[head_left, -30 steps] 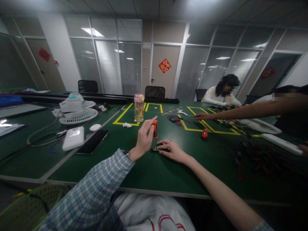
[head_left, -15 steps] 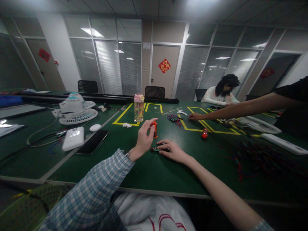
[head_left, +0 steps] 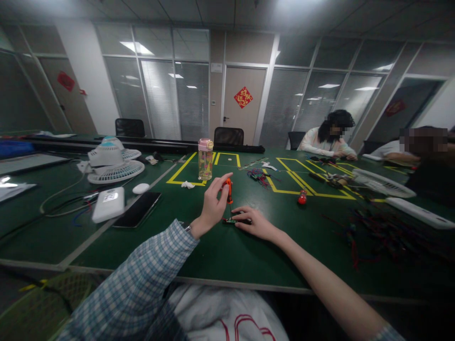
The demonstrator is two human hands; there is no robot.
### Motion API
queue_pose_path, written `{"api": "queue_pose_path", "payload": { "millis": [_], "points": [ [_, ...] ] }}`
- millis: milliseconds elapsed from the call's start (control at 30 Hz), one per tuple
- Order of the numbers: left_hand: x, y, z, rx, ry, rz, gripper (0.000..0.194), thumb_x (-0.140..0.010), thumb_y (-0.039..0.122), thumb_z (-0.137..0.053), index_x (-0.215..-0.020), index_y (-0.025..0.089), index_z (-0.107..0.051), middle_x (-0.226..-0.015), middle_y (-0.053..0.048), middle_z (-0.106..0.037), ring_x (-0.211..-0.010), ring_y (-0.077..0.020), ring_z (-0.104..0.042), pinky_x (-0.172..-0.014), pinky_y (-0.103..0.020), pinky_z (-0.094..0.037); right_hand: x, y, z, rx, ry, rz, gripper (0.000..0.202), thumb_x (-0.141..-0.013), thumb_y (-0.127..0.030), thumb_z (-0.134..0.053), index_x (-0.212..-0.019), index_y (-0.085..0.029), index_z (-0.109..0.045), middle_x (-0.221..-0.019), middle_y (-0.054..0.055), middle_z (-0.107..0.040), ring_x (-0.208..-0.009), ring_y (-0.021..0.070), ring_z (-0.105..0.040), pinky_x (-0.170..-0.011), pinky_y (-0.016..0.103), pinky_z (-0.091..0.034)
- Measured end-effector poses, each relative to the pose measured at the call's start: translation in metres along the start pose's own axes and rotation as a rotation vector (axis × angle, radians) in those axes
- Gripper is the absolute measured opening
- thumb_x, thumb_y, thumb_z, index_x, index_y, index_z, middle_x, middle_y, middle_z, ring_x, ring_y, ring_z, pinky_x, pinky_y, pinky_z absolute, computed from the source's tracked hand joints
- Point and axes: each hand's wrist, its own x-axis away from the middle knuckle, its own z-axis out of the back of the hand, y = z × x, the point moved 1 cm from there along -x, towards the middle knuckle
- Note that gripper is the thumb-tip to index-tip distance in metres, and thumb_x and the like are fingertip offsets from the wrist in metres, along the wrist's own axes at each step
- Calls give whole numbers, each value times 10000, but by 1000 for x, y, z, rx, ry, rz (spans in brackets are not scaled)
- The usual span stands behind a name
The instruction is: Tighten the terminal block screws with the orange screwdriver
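Observation:
An orange and black screwdriver [head_left: 229, 193] stands upright in the grip of my left hand [head_left: 212, 207], its shaft pointing down. The tip meets a small green circuit board [head_left: 229, 220] lying on the green table [head_left: 213, 258]. From the right, my right hand [head_left: 256, 224] rests low on the table, fingers closed on the board's right side. Part of the board is hidden under those fingertips.
Beyond my hands stands a pink-lidded bottle [head_left: 205, 160]. A phone [head_left: 138, 210], white power bank [head_left: 108, 204] and fans [head_left: 115, 171] lie left. Rightward are a red object [head_left: 302, 197], wire bundles [head_left: 259, 177] and a seated person [head_left: 329, 135].
Another person's arm that reached across the table from the right has withdrawn, uncovering a further person at the far right. My hands hold the same pose.

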Motion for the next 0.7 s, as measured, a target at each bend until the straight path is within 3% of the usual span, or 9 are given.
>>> {"api": "queue_pose_path", "payload": {
  "millis": [700],
  "points": [
    [0,1,1,-6,-10,31,318,-954,234,-393,-1239,188,-526,-1007,-70,-618,-891,-155,-581,-778,-289,-473,1,4,-2,-8,13,9,240,-857,-257,-593,-1065,-238,-711,-1199,86,-623,-1090,232,-578,-967,389,-438]
  ]
}}
